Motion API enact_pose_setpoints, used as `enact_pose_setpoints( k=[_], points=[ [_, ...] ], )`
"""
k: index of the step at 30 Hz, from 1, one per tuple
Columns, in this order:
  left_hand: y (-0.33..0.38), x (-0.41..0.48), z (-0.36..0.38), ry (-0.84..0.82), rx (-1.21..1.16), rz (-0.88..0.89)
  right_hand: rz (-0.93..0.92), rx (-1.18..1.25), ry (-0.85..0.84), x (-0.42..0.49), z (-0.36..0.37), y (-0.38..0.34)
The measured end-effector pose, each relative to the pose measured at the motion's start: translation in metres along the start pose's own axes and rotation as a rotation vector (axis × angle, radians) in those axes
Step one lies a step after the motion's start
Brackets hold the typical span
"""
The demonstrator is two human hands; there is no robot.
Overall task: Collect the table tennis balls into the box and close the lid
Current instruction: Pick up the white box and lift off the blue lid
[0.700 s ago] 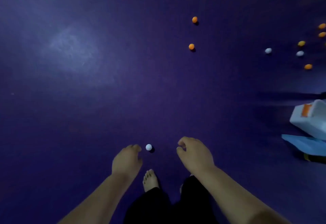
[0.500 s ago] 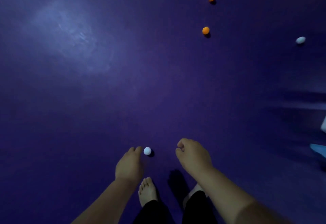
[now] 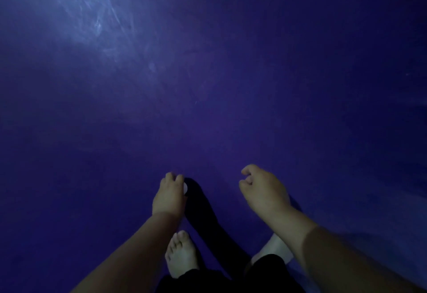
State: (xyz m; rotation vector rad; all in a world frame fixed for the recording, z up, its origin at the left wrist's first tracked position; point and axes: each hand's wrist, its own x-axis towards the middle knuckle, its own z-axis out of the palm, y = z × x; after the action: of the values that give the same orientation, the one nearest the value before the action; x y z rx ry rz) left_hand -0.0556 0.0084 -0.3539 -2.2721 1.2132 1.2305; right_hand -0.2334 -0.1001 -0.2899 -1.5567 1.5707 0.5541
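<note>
A white ball (image 3: 185, 188) lies on the purple floor (image 3: 208, 85), mostly hidden under the left hand (image 3: 169, 194), whose grip curls round it, likely to lift it. The right hand (image 3: 263, 188) hovers nearby, loosely curled and empty. Half a second earlier the ball sat just clear of those fingertips; the orange balls have left view.

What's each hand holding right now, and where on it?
Left hand: fingers curl over the top of the ball; only its edge shows. Right hand: curled, contents hidden.
</note>
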Motion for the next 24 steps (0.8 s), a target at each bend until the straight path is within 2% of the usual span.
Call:
enact_pose_setpoints(
  k=[5, 10, 19, 24],
  points=[
    [0.022, -0.014, -0.02, 0.011, 0.016, 0.087, 0.063, 0.022, 0.002, -0.005, -0.033, 0.018],
    [0.088, -0.063, -0.077, 0.014, -0.093, 0.189, 0.136, 0.08, 0.028, -0.04, -0.103, 0.035],
    [0.264, -0.174, -0.201, 0.096, -0.161, 0.37, 0.212, 0.328, 0.148, -0.156, -0.278, 0.067],
    [0.364, -0.222, -0.249, 0.081, -0.167, 0.477, 0.251, 0.402, 0.265, -0.204, -0.365, 0.101]
  ],
)
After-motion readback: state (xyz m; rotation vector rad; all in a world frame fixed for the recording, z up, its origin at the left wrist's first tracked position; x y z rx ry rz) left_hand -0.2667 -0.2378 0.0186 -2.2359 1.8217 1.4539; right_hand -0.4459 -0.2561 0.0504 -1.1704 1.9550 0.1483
